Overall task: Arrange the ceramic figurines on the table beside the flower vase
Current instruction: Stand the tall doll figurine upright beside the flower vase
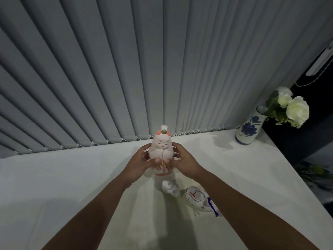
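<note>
1. Currently both hands cup the doll figurine (161, 152): the left hand (139, 162) and right hand (182, 159) press its flanks, thumbs on its front.
2. It stands upright, well left of the flower vase (249, 126), base near the desk (72, 177); contact unclear.
3. Probably glazed ceramic: rigid, slick, chippable. Gripping the wide lower body suits it.
4. Two small figurines, one (169, 190) and another (196, 198), sit nearer the person than the doll.

A single head-worn view looks forward and down, close over the table (72, 177), facing the blinds (126, 69).
</note>
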Demonstrator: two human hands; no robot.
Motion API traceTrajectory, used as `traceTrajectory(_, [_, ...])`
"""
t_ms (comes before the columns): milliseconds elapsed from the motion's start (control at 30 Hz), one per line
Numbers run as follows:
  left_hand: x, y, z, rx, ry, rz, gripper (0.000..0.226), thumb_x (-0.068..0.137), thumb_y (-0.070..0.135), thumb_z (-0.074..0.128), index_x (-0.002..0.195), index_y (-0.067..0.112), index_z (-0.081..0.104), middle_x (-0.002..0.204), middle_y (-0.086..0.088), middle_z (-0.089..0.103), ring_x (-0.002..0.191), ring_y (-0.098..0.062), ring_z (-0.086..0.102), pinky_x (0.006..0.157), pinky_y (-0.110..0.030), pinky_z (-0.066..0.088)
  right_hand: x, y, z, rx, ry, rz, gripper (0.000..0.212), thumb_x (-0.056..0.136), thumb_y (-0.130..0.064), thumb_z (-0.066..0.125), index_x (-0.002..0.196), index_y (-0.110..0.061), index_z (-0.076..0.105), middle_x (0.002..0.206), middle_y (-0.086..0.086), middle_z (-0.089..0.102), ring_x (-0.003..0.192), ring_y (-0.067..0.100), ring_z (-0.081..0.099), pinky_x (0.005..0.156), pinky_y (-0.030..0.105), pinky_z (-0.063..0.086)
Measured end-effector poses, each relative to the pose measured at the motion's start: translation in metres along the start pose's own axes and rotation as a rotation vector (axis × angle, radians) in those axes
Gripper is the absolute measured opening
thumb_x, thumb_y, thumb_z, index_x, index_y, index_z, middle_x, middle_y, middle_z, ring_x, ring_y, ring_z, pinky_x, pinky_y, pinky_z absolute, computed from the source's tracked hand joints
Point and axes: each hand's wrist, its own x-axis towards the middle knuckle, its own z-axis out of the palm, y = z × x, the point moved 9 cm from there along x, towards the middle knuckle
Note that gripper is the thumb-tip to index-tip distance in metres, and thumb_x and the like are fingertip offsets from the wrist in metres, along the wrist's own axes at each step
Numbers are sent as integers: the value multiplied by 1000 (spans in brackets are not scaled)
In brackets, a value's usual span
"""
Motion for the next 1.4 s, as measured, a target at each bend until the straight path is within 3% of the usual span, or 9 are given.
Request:
traceTrajectory(167, [8, -4, 1, 51, -143, -40, 44, 84, 11, 68, 123, 28, 55, 115, 1, 71, 107, -11, 66, 78, -15, 53, 10, 6, -1, -45, -92, 40, 66, 77, -19, 78, 133, -23, 45, 129, -1, 59, 119, 17, 55, 99, 39, 48])
traceTrajectory(367, [12, -14, 3, 77, -242, -94, 45, 84, 18, 68, 126, 25, 54, 123, -3, 67, 114, -18, 62, 93, -27, 52, 13, 7, 0, -159, -112, -8, 69, 77, -10, 76, 135, -25, 41, 127, -3, 60, 115, 12, 57, 94, 32, 52])
traceTrajectory(533, [24, 4, 12, 108, -214, -49, 43, 84, 15, 68, 123, 32, 57, 117, 4, 70, 108, -12, 65, 84, -20, 53, 11, 1, -9, -158, -51, -56, 65, 84, -11, 68, 138, -26, 36, 128, -3, 60, 114, 12, 58, 95, 33, 51])
traceTrajectory(733, [51, 17, 51, 126, -256, -39, 42, 86, 19, 66, 124, 32, 55, 116, 7, 70, 106, -8, 65, 75, -14, 52, -9, -23, -43, -16, 20, -162, 60, 95, 5, 47, 144, -16, 19, 123, -20, 48, 104, -20, 53, 80, 4, 45])
traceTrajectory(1000, [106, 36, 135, 161, -338, -9, 42, 87, 18, 66, 121, 37, 53, 99, 22, 70, 89, 7, 65, 64, -6, 49, -11, -10, -128, 120, 184, -182, 54, 95, 12, 37, 137, -17, 19, 118, -14, 46, 106, -15, 55, 75, -2, 42])
traceTrajectory(1067, [121, 36, 156, 173, -345, -2, 45, 85, 22, 68, 124, 39, 53, 107, 19, 69, 93, 6, 64, 65, -6, 49, -10, -4, -153, 82, 229, -198, 51, 96, 12, 34, 134, -18, 20, 118, -14, 45, 100, -21, 54, 76, -2, 42])
traceTrajectory(1167, [143, 35, 185, 161, -347, 17, 48, 83, 22, 70, 122, 43, 52, 110, 18, 68, 95, 7, 63, 67, -5, 47, -5, 8, -183, 9, 289, -199, 60, 94, 10, 41, 142, -19, 19, 134, -14, 40, 115, -18, 46, 89, 3, 40])
traceTrajectory(1267, [166, 30, 210, 151, -334, 29, 54, 81, 22, 72, 128, 38, 50, 120, 9, 67, 108, -6, 62, 78, -13, 50, -3, 16, -213, -199, 380, -218, 49, 99, 8, 31, 138, -21, 26, 127, -19, 48, 110, -15, 53, 85, 5, 44])
traceTrajectory(1400, [186, 23, 232, 107, -324, 22, 53, 81, 22, 73, 128, 34, 52, 122, 5, 67, 109, -10, 61, 82, -17, 50, 7, 42, -238, -124, 437, -89, 50, 98, 0, 39, 140, -25, 30, 127, -9, 53, 111, 2, 55, 98, 32, 50])
